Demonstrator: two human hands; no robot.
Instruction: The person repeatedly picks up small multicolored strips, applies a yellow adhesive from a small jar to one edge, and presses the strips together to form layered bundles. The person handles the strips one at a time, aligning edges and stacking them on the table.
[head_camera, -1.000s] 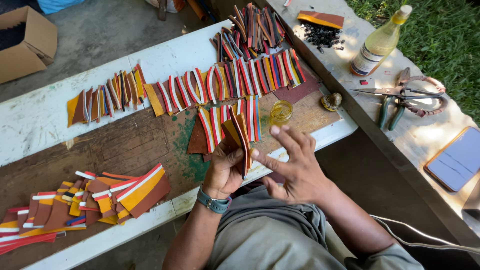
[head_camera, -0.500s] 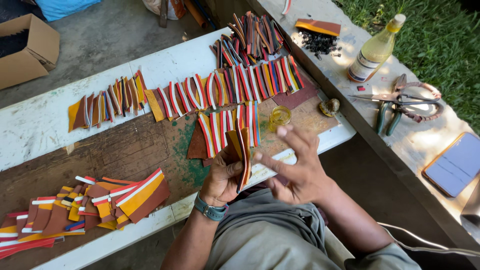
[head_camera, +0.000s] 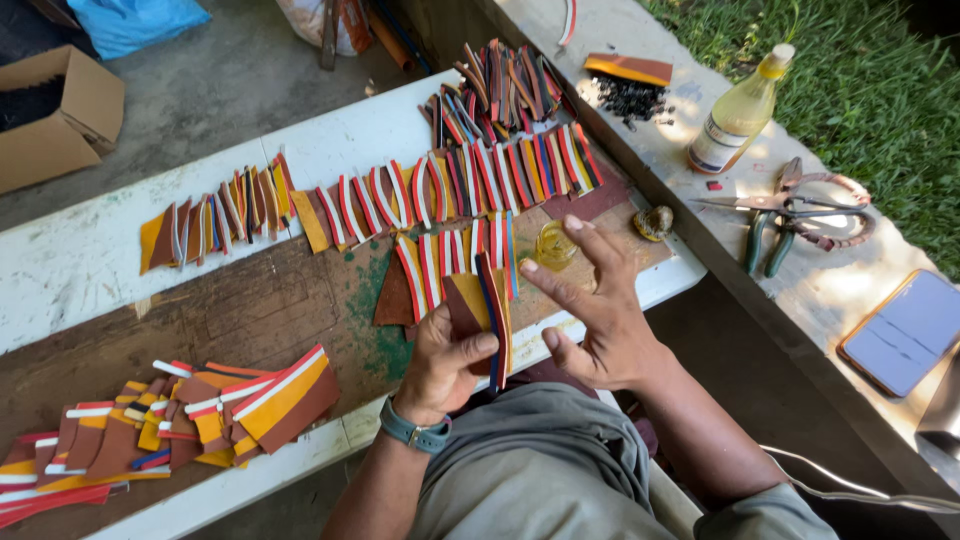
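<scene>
Head view: the left hand (head_camera: 445, 365) has its fingers clamped on a curved brown-and-yellow striped leather piece (head_camera: 487, 315), held upright at the near edge of the worn white-and-brown wooden surface (head_camera: 90, 265). The right hand (head_camera: 600, 315) hovers just beside it — fingers spread apart, empty — near a small yellow glass jar (head_camera: 553, 243).
</scene>
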